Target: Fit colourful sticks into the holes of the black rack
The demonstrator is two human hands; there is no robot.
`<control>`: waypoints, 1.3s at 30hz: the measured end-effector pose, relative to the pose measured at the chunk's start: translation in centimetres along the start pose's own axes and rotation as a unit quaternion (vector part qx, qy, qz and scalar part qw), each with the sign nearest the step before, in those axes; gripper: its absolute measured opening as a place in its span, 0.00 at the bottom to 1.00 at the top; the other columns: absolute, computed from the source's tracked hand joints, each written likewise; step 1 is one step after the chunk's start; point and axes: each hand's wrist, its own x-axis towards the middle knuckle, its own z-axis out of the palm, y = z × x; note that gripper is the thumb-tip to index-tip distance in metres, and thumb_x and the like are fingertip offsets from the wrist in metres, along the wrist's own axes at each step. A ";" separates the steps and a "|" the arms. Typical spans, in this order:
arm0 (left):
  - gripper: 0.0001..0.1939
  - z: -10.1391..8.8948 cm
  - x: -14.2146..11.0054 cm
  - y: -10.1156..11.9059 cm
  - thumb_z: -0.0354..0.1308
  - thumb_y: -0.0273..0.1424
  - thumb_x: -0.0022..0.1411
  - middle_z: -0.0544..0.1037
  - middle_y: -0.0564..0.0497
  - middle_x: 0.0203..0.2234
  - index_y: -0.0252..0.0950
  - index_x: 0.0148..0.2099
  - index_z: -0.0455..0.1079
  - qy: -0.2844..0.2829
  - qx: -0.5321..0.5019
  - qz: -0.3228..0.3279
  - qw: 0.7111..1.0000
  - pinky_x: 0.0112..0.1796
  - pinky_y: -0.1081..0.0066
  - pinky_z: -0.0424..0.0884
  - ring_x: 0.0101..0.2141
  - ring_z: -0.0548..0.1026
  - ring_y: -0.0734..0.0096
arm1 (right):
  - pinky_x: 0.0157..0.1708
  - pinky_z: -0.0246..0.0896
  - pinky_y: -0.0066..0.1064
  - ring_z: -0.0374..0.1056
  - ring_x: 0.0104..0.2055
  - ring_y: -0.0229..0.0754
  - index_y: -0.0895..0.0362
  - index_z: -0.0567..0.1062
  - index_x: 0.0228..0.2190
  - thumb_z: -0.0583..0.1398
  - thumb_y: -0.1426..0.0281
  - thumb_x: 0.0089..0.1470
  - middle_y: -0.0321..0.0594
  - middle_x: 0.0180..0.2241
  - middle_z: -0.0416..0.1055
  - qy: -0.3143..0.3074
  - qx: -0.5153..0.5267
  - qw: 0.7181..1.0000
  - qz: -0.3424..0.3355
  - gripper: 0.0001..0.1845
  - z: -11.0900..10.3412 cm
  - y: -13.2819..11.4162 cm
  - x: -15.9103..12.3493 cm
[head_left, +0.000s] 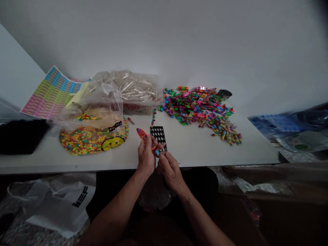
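My left hand is shut on a small orange patterned toy skateboard, which tilts up and away from me. My right hand closes its fingertips at the board's near end, on a small light-blue piece. Just beyond my hands, a black perforated plastic grid lies flat on the white table, partly hidden by my left fingers. A similar colourful toy skateboard lies beyond the grid.
A heap of multicoloured toy skateboards lies to the right. To the left are a plastic bag of colourful small pieces, a clear bin of transparent tubes, and a printed sheet. A white plastic bag lies below the table edge.
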 end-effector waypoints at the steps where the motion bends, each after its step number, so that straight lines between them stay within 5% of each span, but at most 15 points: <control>1: 0.25 0.0 -0.1 -0.1 0.70 0.50 0.57 0.70 0.60 0.25 0.36 0.38 0.67 0.001 -0.001 -0.004 1.000 0.48 0.60 0.79 0.24 0.74 0.79 | 0.21 0.50 0.27 0.45 0.20 0.32 0.53 0.66 0.33 0.59 0.48 0.65 0.25 0.21 0.49 0.000 0.032 0.999 0.016 0.21 0.1 0.0 0.0; 6: 0.26 -0.2 -0.5 -0.8 0.69 0.52 0.57 0.70 0.61 0.25 0.37 0.36 0.64 0.010 -0.002 -0.024 1.000 0.50 0.57 0.79 0.24 0.74 0.78 | 0.19 0.46 0.25 0.39 0.19 0.30 0.53 0.67 0.33 0.65 0.48 0.59 0.23 0.20 0.44 0.017 0.133 0.988 0.076 0.23 0.8 0.1 -0.2; 13: 0.27 -0.8 -0.5 -1.3 0.68 0.53 0.57 0.69 0.61 0.24 0.38 0.36 0.63 0.016 0.026 -0.009 0.999 0.49 0.57 0.79 0.25 0.76 0.76 | 0.18 0.42 0.24 0.36 0.19 0.30 0.54 0.72 0.40 0.68 0.46 0.54 0.21 0.20 0.43 0.019 0.164 0.981 0.099 0.26 1.4 0.2 -0.1; 16: 0.26 -1.4 -0.6 -1.2 0.66 0.54 0.59 0.69 0.60 0.24 0.38 0.36 0.63 0.015 0.040 -0.013 0.999 0.46 0.59 0.79 0.26 0.77 0.74 | 0.19 0.47 0.25 0.40 0.19 0.32 0.53 0.73 0.40 0.63 0.46 0.59 0.23 0.20 0.46 -0.015 0.118 0.989 0.092 0.24 0.7 0.3 0.0; 19: 0.24 -2.2 -0.8 -1.0 0.60 0.54 0.65 0.72 0.57 0.24 0.37 0.36 0.65 0.012 0.110 0.022 0.994 0.42 0.63 0.78 0.27 0.77 0.71 | 0.29 0.63 0.31 0.63 0.26 0.38 0.53 0.77 0.40 0.60 0.53 0.65 0.34 0.25 0.66 -0.063 -0.074 0.995 -0.017 0.17 -0.8 0.2 0.5; 21: 0.23 -2.5 -0.9 -0.7 0.55 0.54 0.69 0.76 0.53 0.26 0.37 0.36 0.68 0.014 0.215 0.076 0.974 0.40 0.66 0.77 0.30 0.78 0.69 | 0.41 0.69 0.36 0.72 0.40 0.45 0.53 0.80 0.43 0.62 0.60 0.64 0.43 0.37 0.76 -0.058 -0.223 0.965 -0.125 0.11 -1.9 -0.1 1.1; 24: 0.24 -2.4 -0.9 -0.7 0.50 0.52 0.73 0.80 0.47 0.31 0.37 0.38 0.71 0.020 0.359 0.152 0.920 0.40 0.66 0.75 0.34 0.79 0.66 | 0.44 0.71 0.37 0.74 0.43 0.46 0.52 0.81 0.46 0.62 0.69 0.62 0.46 0.42 0.77 -0.029 -0.329 0.918 -0.219 0.12 -2.9 -0.3 2.0; 28: 0.23 -1.9 -0.5 -1.4 0.48 0.50 0.74 0.83 0.42 0.42 0.37 0.49 0.72 -0.035 0.418 0.212 0.883 0.47 0.62 0.76 0.43 0.82 0.61 | 0.42 0.71 0.34 0.75 0.40 0.44 0.52 0.81 0.48 0.59 0.74 0.62 0.44 0.41 0.78 -0.025 -0.351 0.900 -0.256 0.16 -3.0 -0.1 3.5; 33: 0.22 -1.2 0.5 -1.8 0.47 0.48 0.75 0.83 0.41 0.43 0.38 0.52 0.73 -0.044 0.434 0.233 0.869 0.49 0.59 0.76 0.46 0.82 0.59 | 0.44 0.71 0.36 0.75 0.44 0.48 0.54 0.81 0.46 0.61 0.66 0.61 0.45 0.42 0.80 -0.011 -0.305 0.913 -0.271 0.13 -2.9 0.8 5.6; 36: 0.20 -1.1 1.1 -1.5 0.48 0.46 0.75 0.83 0.43 0.42 0.38 0.50 0.73 -0.048 0.438 0.207 0.874 0.48 0.60 0.76 0.44 0.82 0.59 | 0.41 0.70 0.35 0.74 0.39 0.46 0.54 0.82 0.41 0.62 0.64 0.60 0.41 0.37 0.79 -0.001 -0.273 0.935 -0.226 0.11 -3.0 1.1 6.0; 39: 0.21 -1.7 1.5 -1.5 0.53 0.45 0.73 0.82 0.42 0.49 0.38 0.59 0.70 -0.092 0.440 0.199 0.871 0.51 0.61 0.76 0.49 0.81 0.59 | 0.39 0.69 0.33 0.73 0.37 0.44 0.55 0.83 0.37 0.63 0.62 0.60 0.39 0.34 0.79 0.007 -0.255 0.952 -0.169 0.11 -3.6 0.5 6.1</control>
